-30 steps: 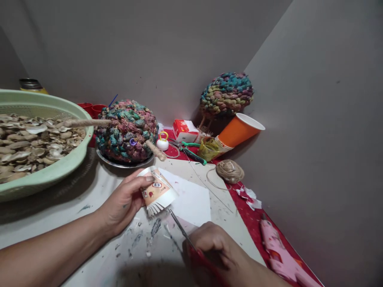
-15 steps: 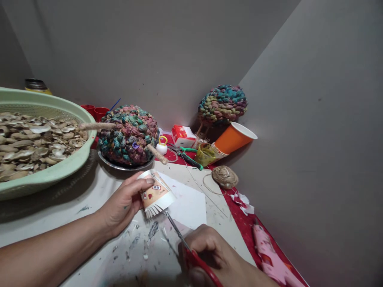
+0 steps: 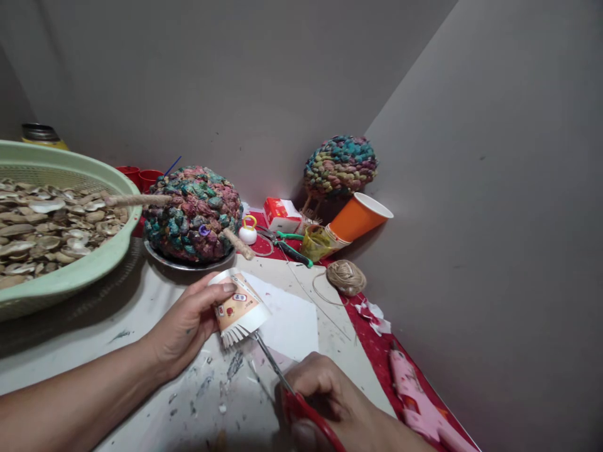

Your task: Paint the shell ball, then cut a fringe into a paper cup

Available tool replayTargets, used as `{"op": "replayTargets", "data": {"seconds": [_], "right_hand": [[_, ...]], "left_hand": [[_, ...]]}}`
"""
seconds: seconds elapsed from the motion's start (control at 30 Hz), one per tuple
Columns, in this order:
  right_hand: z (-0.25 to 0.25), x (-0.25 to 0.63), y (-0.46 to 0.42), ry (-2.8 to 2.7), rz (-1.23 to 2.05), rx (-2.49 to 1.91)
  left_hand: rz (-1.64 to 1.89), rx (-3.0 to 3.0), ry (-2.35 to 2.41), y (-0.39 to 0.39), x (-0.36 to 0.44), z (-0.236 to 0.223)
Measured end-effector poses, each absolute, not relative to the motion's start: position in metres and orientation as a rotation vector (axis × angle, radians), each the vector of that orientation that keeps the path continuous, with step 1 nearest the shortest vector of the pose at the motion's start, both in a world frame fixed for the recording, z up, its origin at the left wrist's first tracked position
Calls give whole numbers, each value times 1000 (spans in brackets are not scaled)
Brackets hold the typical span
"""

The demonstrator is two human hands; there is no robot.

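Observation:
My left hand [image 3: 186, 329] grips a printed paper cup [image 3: 242, 307], thumb on its side and fingers behind. Narrow cut strips fringe the cup's lower edge. In my right hand [image 3: 330, 392] are red-handled scissors [image 3: 271, 361], their blade tips at the uncut part of that edge, right of the strips. Beneath the cup a white sheet of paper [image 3: 294, 317] lies on the paint-stained board [image 3: 155, 414]. Just beyond my left hand, a colourful ball covered in painted shells [image 3: 195, 213], with twine-wrapped sticks, rests in a metal dish [image 3: 188, 262].
A green basket [image 3: 113, 251] of shells stands at the left. Behind lie pliers [image 3: 289, 248], a red-and-white box [image 3: 282, 215], an orange cup [image 3: 355, 216] and a second colourful ball [image 3: 342, 166]. To the right are a twine ball [image 3: 346, 277] and a pink glue gun [image 3: 414, 402].
The view has shifted a little. The scissors stay at the cup's lower edge, their tips slightly further in against it. My left hand keeps its hold.

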State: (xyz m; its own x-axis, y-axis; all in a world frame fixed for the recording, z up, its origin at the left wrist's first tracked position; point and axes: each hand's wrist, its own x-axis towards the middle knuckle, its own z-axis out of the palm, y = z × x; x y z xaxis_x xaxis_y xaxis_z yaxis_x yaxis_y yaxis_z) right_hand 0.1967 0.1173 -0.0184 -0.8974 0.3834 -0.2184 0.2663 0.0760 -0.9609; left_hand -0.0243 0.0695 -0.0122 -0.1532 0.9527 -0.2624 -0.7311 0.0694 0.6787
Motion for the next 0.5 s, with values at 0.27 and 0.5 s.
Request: {"op": "replayTargets", "data": {"seconds": [0.27,0.5], "right_hand": [[-17,197,117,-2217,1980,-651],[-17,198,116,-2199,2013,-672]], "left_hand": [[1526,371,809,69,-26,-17],[1504,397,821,68,-26,-15]]}}
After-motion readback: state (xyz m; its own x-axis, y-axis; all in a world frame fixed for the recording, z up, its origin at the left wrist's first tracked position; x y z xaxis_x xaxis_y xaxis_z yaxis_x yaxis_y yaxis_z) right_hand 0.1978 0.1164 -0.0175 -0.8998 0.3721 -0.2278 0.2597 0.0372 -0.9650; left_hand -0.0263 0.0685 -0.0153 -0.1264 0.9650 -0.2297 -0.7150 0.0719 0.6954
